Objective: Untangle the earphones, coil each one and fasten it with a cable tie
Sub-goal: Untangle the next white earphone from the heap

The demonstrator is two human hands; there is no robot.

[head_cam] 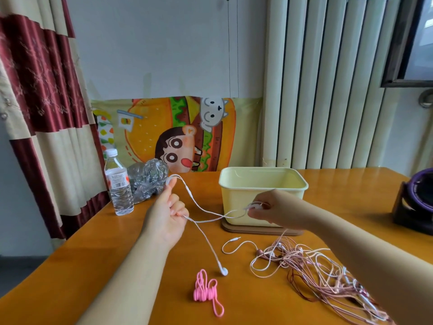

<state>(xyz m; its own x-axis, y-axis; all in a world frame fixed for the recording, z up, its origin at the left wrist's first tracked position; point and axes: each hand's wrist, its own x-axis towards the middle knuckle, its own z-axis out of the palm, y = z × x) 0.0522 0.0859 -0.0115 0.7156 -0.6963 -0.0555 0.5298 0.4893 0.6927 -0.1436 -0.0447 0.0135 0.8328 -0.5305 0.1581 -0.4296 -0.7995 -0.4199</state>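
Two hands pinch one white earphone point(224, 271) over the orange worktop point(257, 301): left hand point(169, 214) at nine o'clock, right hand point(267, 207) at three. More tangled earphones point(311, 263) lie at five; a curtain point(46, 113) hangs at ten.

The scene was lit evenly by daylight from the window point(419, 41) at right; lines were bowed near the edges

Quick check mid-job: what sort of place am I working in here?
Probably a room in a home, not a workshop: a wooden table set against the wall, a patterned curtain beside it, and a cartoon cloth hung behind.
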